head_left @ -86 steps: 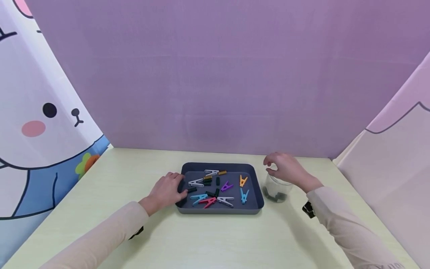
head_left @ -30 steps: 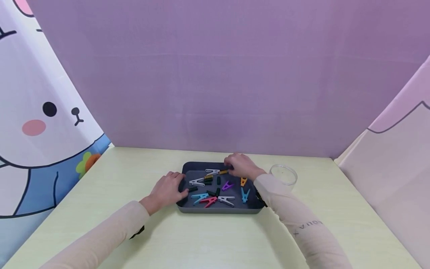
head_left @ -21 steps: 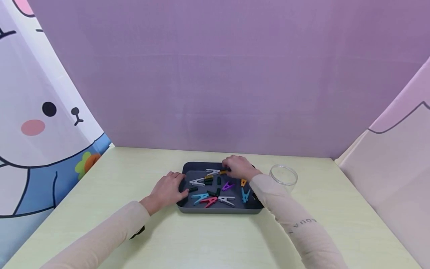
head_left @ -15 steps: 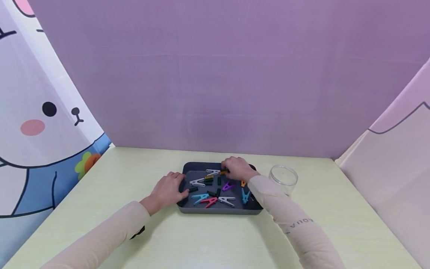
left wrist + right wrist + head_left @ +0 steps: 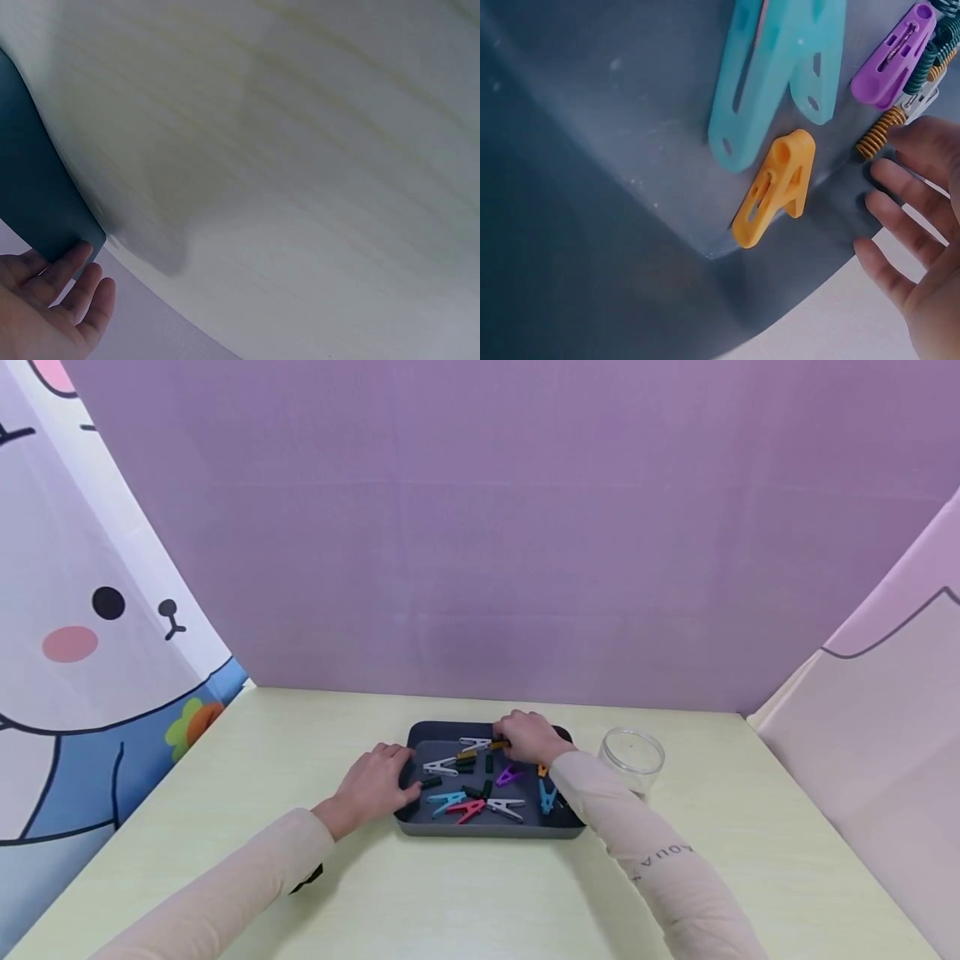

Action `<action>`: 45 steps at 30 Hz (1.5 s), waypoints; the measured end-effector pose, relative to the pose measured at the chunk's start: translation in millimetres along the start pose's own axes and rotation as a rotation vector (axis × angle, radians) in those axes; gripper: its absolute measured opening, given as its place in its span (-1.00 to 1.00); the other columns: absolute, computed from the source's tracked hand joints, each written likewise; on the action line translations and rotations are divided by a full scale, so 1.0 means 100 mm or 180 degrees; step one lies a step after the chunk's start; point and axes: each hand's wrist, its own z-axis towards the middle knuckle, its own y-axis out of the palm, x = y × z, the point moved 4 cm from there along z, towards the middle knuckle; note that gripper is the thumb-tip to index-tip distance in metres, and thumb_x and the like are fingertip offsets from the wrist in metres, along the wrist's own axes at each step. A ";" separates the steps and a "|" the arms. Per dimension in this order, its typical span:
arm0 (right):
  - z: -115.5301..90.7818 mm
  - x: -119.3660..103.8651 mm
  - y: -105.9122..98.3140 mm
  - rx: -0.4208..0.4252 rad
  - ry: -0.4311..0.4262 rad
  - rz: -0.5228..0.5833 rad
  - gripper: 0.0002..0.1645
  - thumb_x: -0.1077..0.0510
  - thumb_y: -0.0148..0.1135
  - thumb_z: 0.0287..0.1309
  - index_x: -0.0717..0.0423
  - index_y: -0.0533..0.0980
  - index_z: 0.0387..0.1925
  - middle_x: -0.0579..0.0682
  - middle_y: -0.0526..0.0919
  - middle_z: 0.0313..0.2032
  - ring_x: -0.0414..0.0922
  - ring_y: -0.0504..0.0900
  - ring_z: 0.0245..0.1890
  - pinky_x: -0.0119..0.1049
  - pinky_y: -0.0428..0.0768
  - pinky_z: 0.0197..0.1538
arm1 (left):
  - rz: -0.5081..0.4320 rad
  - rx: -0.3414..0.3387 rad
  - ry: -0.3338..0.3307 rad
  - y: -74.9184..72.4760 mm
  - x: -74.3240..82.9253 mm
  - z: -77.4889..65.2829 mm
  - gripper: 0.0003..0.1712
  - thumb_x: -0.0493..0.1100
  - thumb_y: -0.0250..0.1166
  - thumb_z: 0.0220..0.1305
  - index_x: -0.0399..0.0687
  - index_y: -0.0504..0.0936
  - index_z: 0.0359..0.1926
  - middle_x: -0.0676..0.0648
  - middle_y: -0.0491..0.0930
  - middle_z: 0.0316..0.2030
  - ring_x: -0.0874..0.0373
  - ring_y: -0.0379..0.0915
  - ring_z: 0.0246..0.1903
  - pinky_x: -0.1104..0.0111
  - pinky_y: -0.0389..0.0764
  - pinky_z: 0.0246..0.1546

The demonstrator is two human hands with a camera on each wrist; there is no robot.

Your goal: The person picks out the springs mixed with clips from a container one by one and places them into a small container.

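A dark grey tray (image 5: 487,830) holds coloured clothespins and several coil springs. My left hand (image 5: 371,785) grips its left rim, the thumb reaching over the edge; the left wrist view shows the fingers (image 5: 67,271) at the tray's outer corner. At the tray's far side is my right hand (image 5: 531,737), fingers spread and relaxed. Its thumb overlaps the end of a gold spring (image 5: 881,133) in the right wrist view, and the fingertips lie along the far wall. Close by are an orange clothespin (image 5: 776,187), a purple clothespin (image 5: 894,56) and a turquoise clothespin (image 5: 742,112).
A clear round jar (image 5: 660,758) stands right of the tray, its lower part behind my right sleeve. White, red and blue clothespins and dark green springs lie across the tray. A purple cloth (image 5: 480,568) hangs behind the pale table (image 5: 337,893).
My right hand has moved from over the jar leftward into the tray, then edged a little further left to the gold spring. The left hand has stayed at the tray's rim.
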 end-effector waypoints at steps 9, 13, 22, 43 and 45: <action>0.00 0.00 0.06 -0.0072 0.0041 -0.0094 -0.71 0.11 0.26 0.05 -0.02 0.58 -0.12 -0.08 0.61 -0.15 -0.09 0.50 -0.10 -0.11 0.49 -0.01 | 0.0017 -0.0004 -0.0011 0.01 0.01 0.00 -0.37 0.14 0.24 0.03 -0.18 0.49 0.03 -0.17 0.54 -0.01 -0.06 0.42 0.00 0.11 0.49 -0.02; 0.01 0.01 0.08 -0.0101 0.0064 -0.0102 -0.71 0.11 0.27 0.05 -0.03 0.58 -0.12 -0.08 0.59 -0.16 -0.10 0.49 -0.10 -0.12 0.49 0.00 | 0.0012 -0.0008 -0.0029 0.02 0.01 0.01 -0.37 0.15 0.23 0.04 -0.17 0.49 0.04 -0.16 0.53 0.00 -0.05 0.42 0.01 0.11 0.48 0.00; 0.03 0.02 0.11 -0.0006 -0.0016 -0.0139 -0.80 0.15 0.26 0.03 -0.05 0.62 -0.23 -0.10 0.59 -0.24 -0.12 0.49 -0.17 -0.14 0.50 -0.06 | -0.0011 0.0015 -0.0037 0.01 0.01 0.01 -0.38 0.15 0.24 0.04 -0.16 0.49 0.04 -0.17 0.53 0.00 -0.05 0.42 0.01 0.11 0.48 0.00; 0.01 0.00 0.07 -0.0133 0.0002 -0.0065 -0.90 0.26 0.22 0.04 -0.02 0.59 -0.42 -0.13 0.61 -0.40 -0.17 0.48 -0.35 -0.20 0.49 -0.14 | 0.0034 0.0017 -0.0025 0.00 0.00 0.00 -0.37 0.15 0.24 0.04 -0.17 0.49 0.03 -0.17 0.54 -0.01 -0.06 0.42 0.00 0.10 0.49 -0.01; 0.01 -0.01 0.07 -0.0121 -0.0014 -0.0081 -0.90 0.25 0.23 0.04 -0.02 0.59 -0.41 -0.13 0.61 -0.40 -0.17 0.48 -0.35 -0.20 0.49 -0.14 | 0.0042 0.0008 -0.0019 0.00 0.01 0.00 -0.37 0.16 0.24 0.04 -0.17 0.49 0.03 -0.17 0.54 -0.01 -0.06 0.42 -0.01 0.09 0.49 -0.02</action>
